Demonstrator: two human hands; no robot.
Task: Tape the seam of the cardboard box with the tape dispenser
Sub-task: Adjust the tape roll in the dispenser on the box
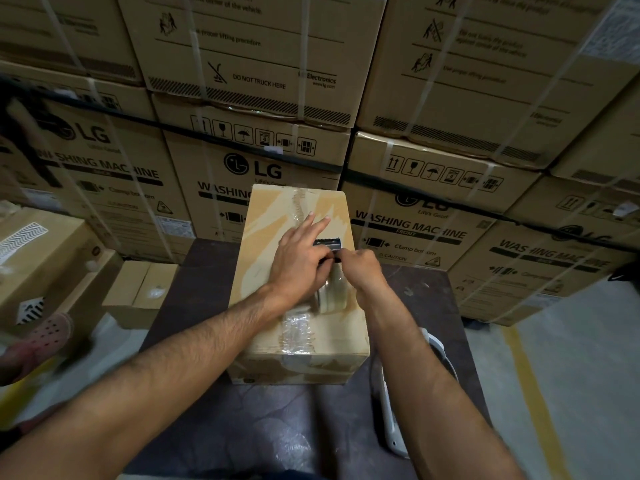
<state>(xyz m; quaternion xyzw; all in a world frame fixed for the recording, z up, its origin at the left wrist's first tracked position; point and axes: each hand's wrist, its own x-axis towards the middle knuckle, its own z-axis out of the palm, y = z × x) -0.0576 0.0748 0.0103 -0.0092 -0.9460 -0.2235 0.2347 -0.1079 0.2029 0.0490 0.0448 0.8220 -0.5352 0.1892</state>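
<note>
On top of the tall brown cardboard box (256, 271), which stands on the dark brown table (204, 271), I see the tape dispenser (329, 244) with its clear tape roll sitting on the lid right of the centre seam. My view shows the right hand (363, 268) curled round the dispenser's handle from the near side. The left hand (298, 258) lies on the lid with its fingers (320, 225) stretched out flat along the seam, thumb side touching the dispenser. Crinkled clear tape (296, 327) covers the seam's near end. Stacked washing machine cartons (242, 161) stand behind.
</note>
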